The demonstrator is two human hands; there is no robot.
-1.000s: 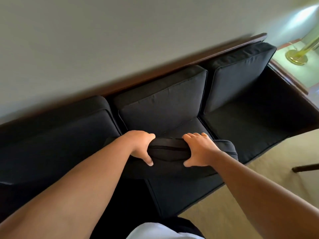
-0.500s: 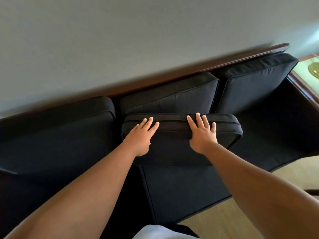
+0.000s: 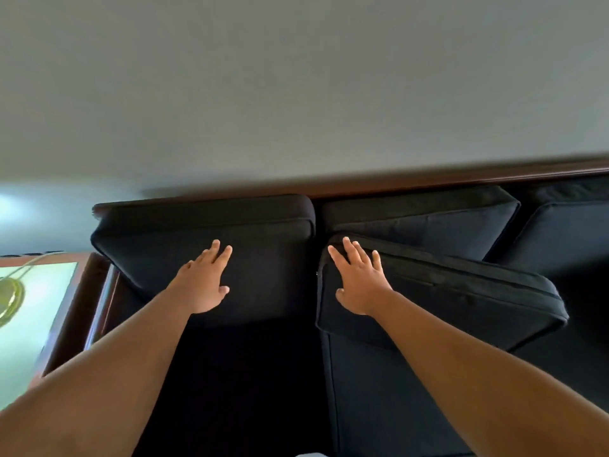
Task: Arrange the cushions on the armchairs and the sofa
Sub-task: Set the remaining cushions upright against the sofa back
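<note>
A dark sofa (image 3: 379,390) with a wooden top rail stands against the wall. My left hand (image 3: 204,282) lies flat, fingers straight, on the left back cushion (image 3: 263,232), which leans against the backrest. My right hand (image 3: 359,282) presses with spread fingers on the left end of a loose dark cushion (image 3: 461,298). That cushion lies skewed on the middle seat, in front of the middle back cushion (image 3: 428,222). A third back cushion (image 3: 566,232) shows at the far right.
A side table (image 3: 36,308) with a wooden rim and a pale top stands left of the sofa, with a brass lamp base (image 3: 10,298) on it. A plain grey wall (image 3: 296,77) fills the upper half of the view.
The view has swung left along the sofa. My left hand has left the loose cushion and now rests on the left back cushion. My right hand stays flat on the loose cushion.
</note>
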